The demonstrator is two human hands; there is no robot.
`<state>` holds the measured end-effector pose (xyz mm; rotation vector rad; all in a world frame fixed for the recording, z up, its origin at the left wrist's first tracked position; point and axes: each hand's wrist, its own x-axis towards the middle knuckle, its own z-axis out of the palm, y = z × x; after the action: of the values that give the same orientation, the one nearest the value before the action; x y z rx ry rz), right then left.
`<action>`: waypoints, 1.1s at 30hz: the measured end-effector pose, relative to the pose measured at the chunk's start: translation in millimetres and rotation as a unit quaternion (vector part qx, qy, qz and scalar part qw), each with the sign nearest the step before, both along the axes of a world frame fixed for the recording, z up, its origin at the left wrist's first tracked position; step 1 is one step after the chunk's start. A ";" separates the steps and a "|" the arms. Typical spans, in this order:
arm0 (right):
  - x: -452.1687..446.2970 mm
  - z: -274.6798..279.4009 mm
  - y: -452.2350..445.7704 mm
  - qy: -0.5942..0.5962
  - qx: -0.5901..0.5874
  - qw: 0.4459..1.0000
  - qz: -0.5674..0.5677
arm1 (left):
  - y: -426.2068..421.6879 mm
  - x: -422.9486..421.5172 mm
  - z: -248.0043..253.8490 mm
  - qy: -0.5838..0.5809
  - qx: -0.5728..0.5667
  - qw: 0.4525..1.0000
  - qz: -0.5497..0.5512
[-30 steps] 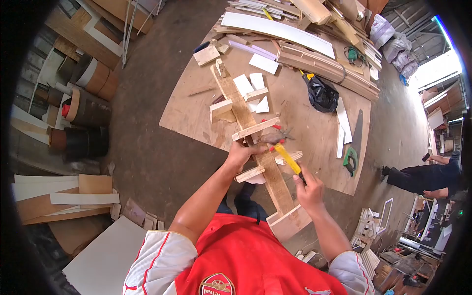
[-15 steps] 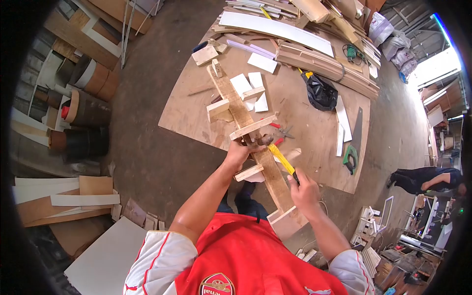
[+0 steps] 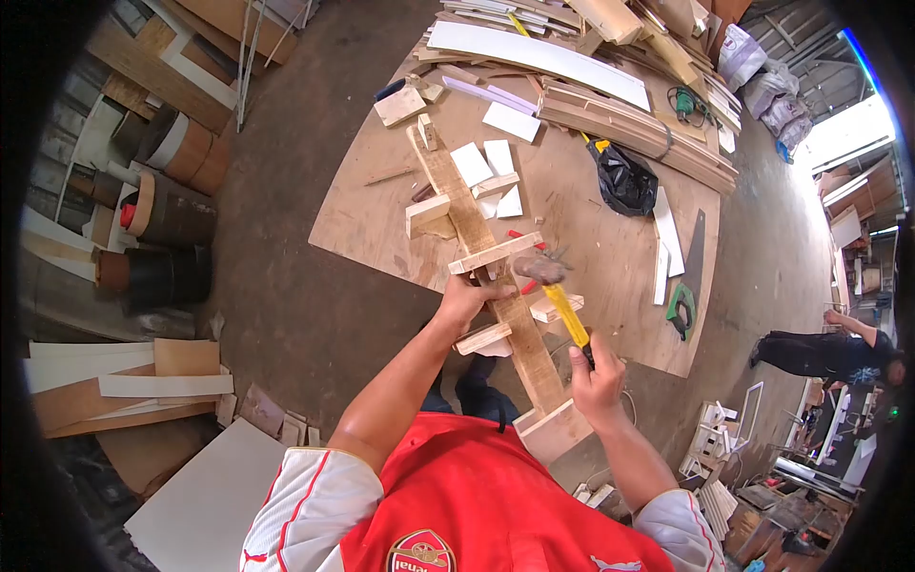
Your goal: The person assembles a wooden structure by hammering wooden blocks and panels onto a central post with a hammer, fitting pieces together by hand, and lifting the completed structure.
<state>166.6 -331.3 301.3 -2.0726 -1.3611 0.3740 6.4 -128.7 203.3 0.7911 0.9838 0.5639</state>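
Note:
My right hand (image 3: 598, 379) is closed round the black grip of a hammer (image 3: 566, 313) with a yellow handle. The hammer's head hovers just right of a long wooden plank (image 3: 530, 345), apart from it. Short wooden crosspieces are set across the plank, one of them (image 3: 494, 253) just beyond my left hand (image 3: 465, 299). That hand is wrapped round the plank's left edge, its fingers partly hidden by the wood. A wider end block (image 3: 553, 434) sits at the plank's near end, close to my body. Part of some red-handled pliers (image 3: 532, 285) shows behind the hammer head.
The plank's far part lies over a plywood table (image 3: 362, 224). On the table are white offcuts (image 3: 469, 164), a black plastic bag (image 3: 624, 181), a green-handled saw (image 3: 681, 310) and stacked boards (image 3: 629, 133). Another person (image 3: 820, 355) is at the right.
The hammer has lifted and swung right, away from the plank near my left hand. My right hand has moved slightly down and right. The other person's arm has shifted position.

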 end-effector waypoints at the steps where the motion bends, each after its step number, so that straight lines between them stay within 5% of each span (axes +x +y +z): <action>1: 0.0 1.4 -0.3 0.013 0.009 1.000 -0.003 | 0.2 0.6 -3.0 -0.003 -0.003 1.000 0.001; 4: -5.8 -15.2 7.9 -0.064 -0.065 0.996 0.009 | 2.6 3.0 -10.7 -0.019 0.030 0.999 0.002; 10: -0.8 -3.1 0.6 0.007 0.062 0.998 -0.007 | 3.6 0.3 -10.6 0.009 0.012 1.000 0.003; 13: -12.6 -9.8 4.0 -0.078 -0.109 0.991 0.007 | 3.6 2.9 -13.4 -0.030 0.000 1.000 0.005; 19: -14.8 3.6 0.3 0.005 0.019 0.999 -0.026 | 6.4 3.7 -11.0 -0.003 0.016 1.000 0.000; 25: -10.2 -8.2 3.6 -0.060 -0.097 0.994 -0.001 | 14.8 4.0 -6.4 -0.021 0.006 1.000 -0.009; 33: -11.1 14.2 10.6 -0.024 0.039 0.999 -0.004 | 10.2 7.6 1.0 -0.002 0.028 0.999 0.015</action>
<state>155.5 -320.7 315.4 -2.0344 -1.3738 0.2650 14.0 -118.4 204.3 0.8259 0.9818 0.6213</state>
